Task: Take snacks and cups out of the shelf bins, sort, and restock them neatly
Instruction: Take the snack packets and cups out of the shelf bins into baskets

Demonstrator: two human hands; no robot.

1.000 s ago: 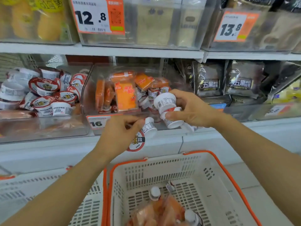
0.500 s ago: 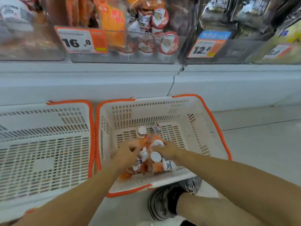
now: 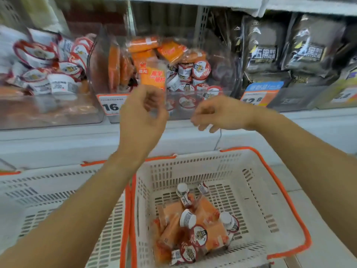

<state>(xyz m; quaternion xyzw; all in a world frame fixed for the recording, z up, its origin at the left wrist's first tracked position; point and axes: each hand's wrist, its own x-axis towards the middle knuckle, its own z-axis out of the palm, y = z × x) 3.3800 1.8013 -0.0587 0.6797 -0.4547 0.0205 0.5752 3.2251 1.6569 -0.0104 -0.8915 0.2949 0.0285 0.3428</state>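
Left hand (image 3: 142,120): raised before the clear shelf bin (image 3: 135,105), fingers loosely curled, holding nothing. Right hand (image 3: 218,113): level with the bin's front lip, fingers loosely curled, likewise empty, though blurred.

Bin contents: orange snack packs (image 3: 152,78) at left and rear; small cups with red-rimmed lids (image 3: 201,69) at right.

Below the bin: white basket with orange rim (image 3: 286,192), holding several cups and orange packs.

Step, as judged: emptying the bin, mid-reach. Next move calls for grasping further cups or packs over the front lip.
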